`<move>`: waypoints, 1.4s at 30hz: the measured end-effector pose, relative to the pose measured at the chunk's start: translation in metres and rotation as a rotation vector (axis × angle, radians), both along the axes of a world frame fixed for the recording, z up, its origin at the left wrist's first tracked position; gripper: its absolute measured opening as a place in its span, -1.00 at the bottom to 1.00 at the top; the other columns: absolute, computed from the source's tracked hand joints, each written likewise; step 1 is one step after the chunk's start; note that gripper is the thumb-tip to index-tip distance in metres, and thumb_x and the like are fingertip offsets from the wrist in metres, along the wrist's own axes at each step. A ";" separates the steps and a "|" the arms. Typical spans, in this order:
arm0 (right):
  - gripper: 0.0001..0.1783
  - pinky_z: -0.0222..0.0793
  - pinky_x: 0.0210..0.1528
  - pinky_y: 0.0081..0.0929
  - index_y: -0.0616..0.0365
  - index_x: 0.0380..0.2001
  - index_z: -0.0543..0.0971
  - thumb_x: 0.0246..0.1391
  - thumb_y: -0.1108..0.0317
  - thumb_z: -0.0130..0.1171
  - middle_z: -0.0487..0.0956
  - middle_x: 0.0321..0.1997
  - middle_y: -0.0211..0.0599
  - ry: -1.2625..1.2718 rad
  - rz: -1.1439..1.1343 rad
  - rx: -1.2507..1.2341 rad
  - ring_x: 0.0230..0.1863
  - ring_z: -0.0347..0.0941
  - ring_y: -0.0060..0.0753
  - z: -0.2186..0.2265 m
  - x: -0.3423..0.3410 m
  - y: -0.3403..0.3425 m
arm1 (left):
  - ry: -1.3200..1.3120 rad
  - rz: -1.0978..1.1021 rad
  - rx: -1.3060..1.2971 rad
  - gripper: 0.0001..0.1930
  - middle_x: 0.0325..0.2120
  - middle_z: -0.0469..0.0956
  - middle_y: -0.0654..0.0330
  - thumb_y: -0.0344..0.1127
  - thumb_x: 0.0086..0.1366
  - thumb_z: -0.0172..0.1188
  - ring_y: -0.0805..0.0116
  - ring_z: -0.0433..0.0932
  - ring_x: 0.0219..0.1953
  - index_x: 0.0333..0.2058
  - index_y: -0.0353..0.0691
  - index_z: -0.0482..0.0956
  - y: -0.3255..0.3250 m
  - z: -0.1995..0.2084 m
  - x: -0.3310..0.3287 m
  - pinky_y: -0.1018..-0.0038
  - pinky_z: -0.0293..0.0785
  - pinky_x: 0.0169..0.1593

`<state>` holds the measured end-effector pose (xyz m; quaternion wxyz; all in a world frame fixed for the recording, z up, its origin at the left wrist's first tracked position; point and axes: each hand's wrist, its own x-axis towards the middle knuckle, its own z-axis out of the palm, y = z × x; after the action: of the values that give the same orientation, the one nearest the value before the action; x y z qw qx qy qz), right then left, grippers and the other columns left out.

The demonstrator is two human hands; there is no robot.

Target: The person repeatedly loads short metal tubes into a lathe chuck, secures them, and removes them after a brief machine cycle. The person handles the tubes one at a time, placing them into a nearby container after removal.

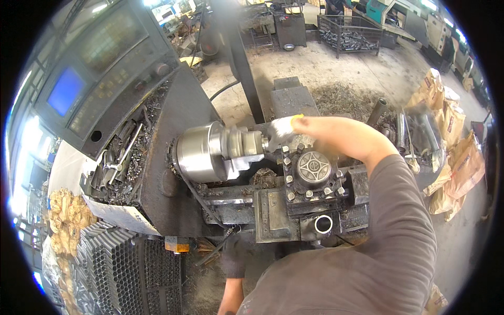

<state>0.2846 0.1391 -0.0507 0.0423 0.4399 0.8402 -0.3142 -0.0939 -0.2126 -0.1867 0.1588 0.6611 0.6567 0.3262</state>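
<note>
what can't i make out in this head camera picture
All in the head view:
Right hand: whether it grips anything, blurred.
Left hand: whether it grips anything, too dark against dark surroundings.
Left forearm: remainder, cut off by lower edge.
Blue screen: display, too blurred.

Legible text: none | paper sack (464, 168) — print too small to tell | blue screen (66, 91) — blurred

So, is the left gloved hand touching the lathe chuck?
Apart. The head view shows the dark-gloved left hand well below the lathe chuck, with the lathe bed visible between them.
</note>
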 end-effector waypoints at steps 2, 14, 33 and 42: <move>-0.66 0.40 -0.41 -0.09 0.17 -0.49 0.75 0.08 0.08 0.36 0.66 -0.54 -0.10 0.006 0.092 0.300 -0.52 0.52 -0.01 -0.005 -0.020 0.000 | 0.181 -0.092 0.135 -0.68 -0.17 0.71 -0.02 -0.20 0.32 0.37 -0.14 0.70 -0.08 0.02 -0.08 0.64 0.040 0.053 0.039 0.09 0.65 0.05; -0.63 0.46 -0.36 -0.11 0.18 -0.27 0.74 0.10 0.06 0.43 0.68 -0.40 -0.08 0.031 0.090 -0.098 -0.39 0.59 -0.13 -0.065 0.040 0.054 | 0.736 -0.467 0.612 -0.38 0.24 0.48 -0.18 -0.12 0.26 0.30 -0.20 0.32 0.42 0.23 -0.32 0.49 0.265 0.121 0.178 -0.24 -0.03 0.59; -0.87 0.27 -0.72 -0.37 0.26 -0.30 0.64 0.12 0.43 0.34 0.54 -0.61 -0.26 0.425 -1.794 -0.125 -0.70 0.45 -0.45 -0.168 0.232 -0.570 | 0.560 -0.944 -0.370 -0.71 -0.24 0.68 -0.11 -0.09 0.29 0.32 -0.14 0.68 -0.09 -0.17 -0.17 0.74 0.112 0.098 0.090 0.03 0.57 0.05; -0.36 0.70 -0.07 -0.41 0.23 0.29 0.54 0.12 0.47 0.39 0.69 0.20 0.01 0.523 -0.997 0.158 -0.10 0.75 -0.33 -0.020 0.115 -0.452 | 0.105 -0.692 -0.032 -0.65 0.00 0.68 0.00 -0.17 0.34 0.29 -0.10 0.66 0.03 0.06 -0.13 0.66 0.118 0.094 0.087 0.06 0.57 0.12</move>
<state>0.3993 -0.3125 -0.0707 -0.3537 0.6925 0.5344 -0.3311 -0.0068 -0.0948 -0.0923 0.2364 0.8578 0.4061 0.2083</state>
